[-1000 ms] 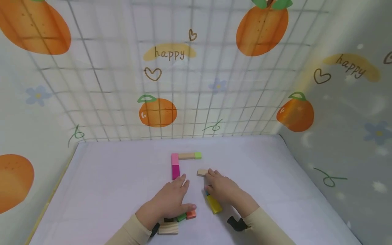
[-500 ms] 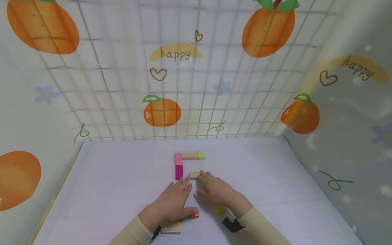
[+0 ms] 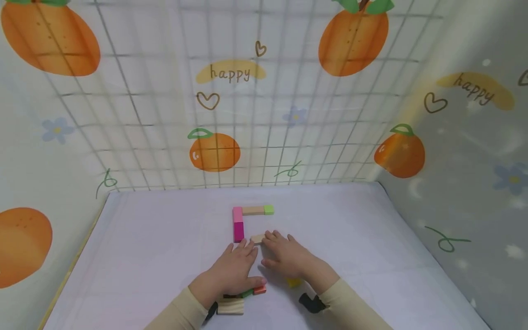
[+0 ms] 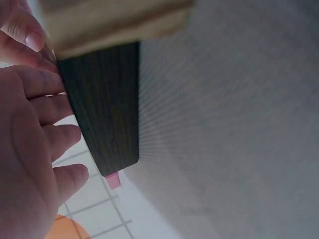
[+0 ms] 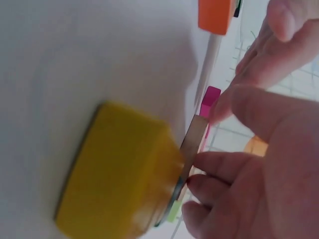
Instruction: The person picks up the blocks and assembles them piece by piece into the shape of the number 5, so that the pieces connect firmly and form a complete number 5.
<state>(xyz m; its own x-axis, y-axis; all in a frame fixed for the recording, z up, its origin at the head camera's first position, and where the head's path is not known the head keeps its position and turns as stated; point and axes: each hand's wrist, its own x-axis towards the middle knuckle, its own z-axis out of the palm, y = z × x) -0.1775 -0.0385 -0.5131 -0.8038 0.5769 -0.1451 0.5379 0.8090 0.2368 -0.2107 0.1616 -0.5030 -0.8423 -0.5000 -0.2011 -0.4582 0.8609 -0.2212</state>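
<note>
Fingertips of my right hand touch the right end of a plain wooden block, which lies slightly slanted on the white table. My left hand is spread low, its fingertips right by that block's left end and just below a magenta block. The magenta block joins a pink block, from which another plain block and a light green block run right. In the right wrist view, the thumb stands apart from the wooden block. Neither hand's fingers are wrapped around anything.
Under my right wrist lies a yellow block. Beside my left hand are a green block, an orange block and a striped wooden block. A dark block shows large in the left wrist view. Printed cloth walls surround the table.
My right hand has slid the plain wooden block leftward, close below the magenta block, and the block has turned slightly. My left hand has stayed nearly in place.
</note>
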